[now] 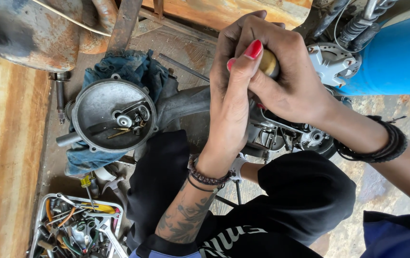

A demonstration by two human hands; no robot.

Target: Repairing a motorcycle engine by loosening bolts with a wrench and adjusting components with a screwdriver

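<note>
Rusty workshop floor (18,157), dirt and stained concrete, blue drum (396,57) at upper right. Head view only.

Both hands stacked on one tool. My left hand (231,102) is wrapped around the shaft side, thumb up along the yellow-amber rounded plastic tool handle (269,63). My right hand (286,71) is clenched over the top of that handle, pressing down. Tip is hidden under my hands, so I can't tell what fastener it's seated in.

Handle sits directly above the grey metal engine casing (286,136), which lies across my lap between black-trousered knees. Part of the casing interior shows just right of my left wrist.

Round grey cast-metal cover (111,114) lies open side up on a blue rag (133,71), well left of my hands, with small screws and brass bits (128,125) collected inside. White plastic tray of mixed hand tools (73,227) at lower left. White finned round part (331,62) near the drum.

Judgement: mid-teardown, I'm on a fastener in the casing, looks like a driver under two-hand load. Next move calls for axial pressure held from the top hand while turning, tip kept square; slip risk is rounding the head or the tip skating into the casing.
</note>
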